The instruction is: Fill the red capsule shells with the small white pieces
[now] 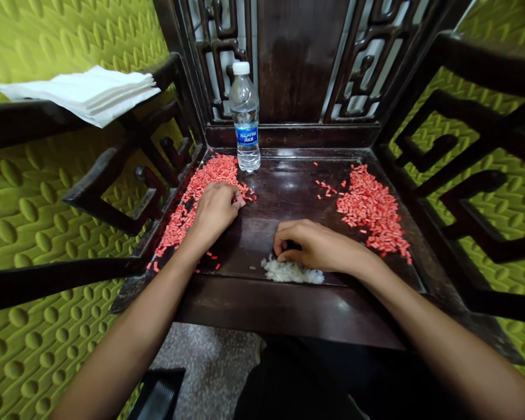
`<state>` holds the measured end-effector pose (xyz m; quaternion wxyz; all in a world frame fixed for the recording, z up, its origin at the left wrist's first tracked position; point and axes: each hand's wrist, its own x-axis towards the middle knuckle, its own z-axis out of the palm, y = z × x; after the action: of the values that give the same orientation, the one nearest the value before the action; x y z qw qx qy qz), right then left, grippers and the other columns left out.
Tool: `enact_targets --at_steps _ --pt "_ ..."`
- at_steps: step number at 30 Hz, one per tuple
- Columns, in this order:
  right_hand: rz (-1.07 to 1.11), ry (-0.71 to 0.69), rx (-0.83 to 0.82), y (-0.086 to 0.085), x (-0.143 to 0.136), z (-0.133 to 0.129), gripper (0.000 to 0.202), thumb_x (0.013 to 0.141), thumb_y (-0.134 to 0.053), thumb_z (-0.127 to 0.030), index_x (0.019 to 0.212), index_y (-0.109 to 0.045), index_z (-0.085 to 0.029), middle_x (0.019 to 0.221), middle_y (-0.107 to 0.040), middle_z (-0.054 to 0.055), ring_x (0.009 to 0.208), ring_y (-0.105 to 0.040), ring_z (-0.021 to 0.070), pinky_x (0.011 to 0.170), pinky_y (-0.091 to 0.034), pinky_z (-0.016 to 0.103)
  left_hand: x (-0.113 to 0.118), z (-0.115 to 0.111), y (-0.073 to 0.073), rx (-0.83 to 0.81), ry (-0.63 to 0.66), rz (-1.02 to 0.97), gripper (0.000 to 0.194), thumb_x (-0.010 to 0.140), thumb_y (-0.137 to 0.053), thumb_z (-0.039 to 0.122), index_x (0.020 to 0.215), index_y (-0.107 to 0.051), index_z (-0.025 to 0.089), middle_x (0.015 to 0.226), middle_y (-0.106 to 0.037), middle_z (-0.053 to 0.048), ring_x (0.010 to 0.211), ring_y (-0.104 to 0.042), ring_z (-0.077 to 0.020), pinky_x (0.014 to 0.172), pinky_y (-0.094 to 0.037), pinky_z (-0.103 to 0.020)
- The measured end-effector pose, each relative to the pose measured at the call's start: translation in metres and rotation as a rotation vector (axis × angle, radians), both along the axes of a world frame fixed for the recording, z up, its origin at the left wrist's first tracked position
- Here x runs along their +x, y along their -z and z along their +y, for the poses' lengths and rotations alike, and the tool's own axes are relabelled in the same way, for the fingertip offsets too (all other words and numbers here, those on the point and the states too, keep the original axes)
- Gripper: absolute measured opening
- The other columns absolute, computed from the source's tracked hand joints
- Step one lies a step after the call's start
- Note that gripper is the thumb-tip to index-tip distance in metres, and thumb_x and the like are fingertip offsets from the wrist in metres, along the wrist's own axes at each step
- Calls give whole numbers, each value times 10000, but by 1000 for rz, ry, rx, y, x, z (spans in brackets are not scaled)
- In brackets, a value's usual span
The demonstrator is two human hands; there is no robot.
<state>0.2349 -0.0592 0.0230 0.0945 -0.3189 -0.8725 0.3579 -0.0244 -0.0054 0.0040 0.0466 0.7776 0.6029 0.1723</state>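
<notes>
1. The left hand [219,205] has its fingers curled in and bunched with the thumb; whether they pinch anything I cannot tell.
2. The right hand [308,240] forms a loose hook, thumb and fingertips nearly meeting (any piece between them is hidden).
3. Directly under the right fingertips lies the low heap of translucent whitish small pieces [291,272], stretched sideways; this hand is clearly the nearer.
4. Beneath and left of the left hand spreads the heap of short red plastic-looking tubes [216,169], its length slanting from beyond the hand to its near left; single tubes point every way.
5. Beyond and right of the right hand sits a second red heap [371,207], slanting toward its near right.
</notes>
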Motion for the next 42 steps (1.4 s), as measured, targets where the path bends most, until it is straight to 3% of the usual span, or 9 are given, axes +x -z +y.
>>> enact_targets --at_steps 4,8,12,19,23,30,36,42 --pt "51 -11 0 0 2 3 167 962 -671 -47 877 -700 -188 947 -727 22 883 -652 166 794 -432 278 -1 1 0 20 -1 5 131 935 -630 211 875 -746 217 992 -783 -104 1017 -677 -307 1006 -500 -442" --pt "121 92 -38 -2 3 4 181 979 -601 -62 867 -663 -190 845 -731 2 803 -650 157 755 -443 271 0 0 -7 -19 -36 -27 135 917 -628 204 888 -757 230 946 -800 -89 933 -704 -295 871 -507 -390" --pt "180 219 -116 -4 2 4 139 952 -626 -130 838 -680 -188 792 -745 9 757 -674 162 702 -460 269 0 -1 -13 -90 -57 -40 162 887 -623 172 914 -766 241 882 -805 -62 859 -714 -275 769 -471 -359" --pt "389 284 -319 1 -4 3 109 862 -660 -145 847 -759 -189 755 -766 15 709 -695 156 664 -524 268 -5 3 -9 -103 -22 -137 158 834 -647 153 895 -768 232 858 -811 -51 777 -703 -236 731 -470 -336" --pt "465 317 -361 0 -5 4 51 843 -739 -221 804 -754 -193 686 -731 7 624 -654 145 618 -520 269 -4 1 -10 -114 -14 -173 172 850 -622 149 901 -769 224 828 -798 -50 775 -702 -232 716 -457 -331" --pt "557 388 -358 1 -6 6 142 816 -810 -297 790 -722 -190 700 -724 11 639 -685 150 631 -567 282 -3 -2 -17 -86 -35 -143 156 899 -643 174 941 -784 226 853 -796 -57 794 -694 -245 728 -438 -338" --pt "653 477 -344 3 -9 7 160 767 -866 -295 816 -755 -191 687 -721 4 637 -693 148 613 -584 276 2 0 -22 -137 131 -127 153 944 -715 349 926 -781 212 916 -799 -64 843 -692 -247 749 -442 -333" --pt "744 544 -344 3 -8 10 264 736 -949 -373 832 -778 -196 745 -765 26 683 -750 176 684 -658 325 7 3 -10 -177 266 -99 81 900 -751 238 966 -779 202 950 -788 -62 868 -699 -237 788 -469 -326"
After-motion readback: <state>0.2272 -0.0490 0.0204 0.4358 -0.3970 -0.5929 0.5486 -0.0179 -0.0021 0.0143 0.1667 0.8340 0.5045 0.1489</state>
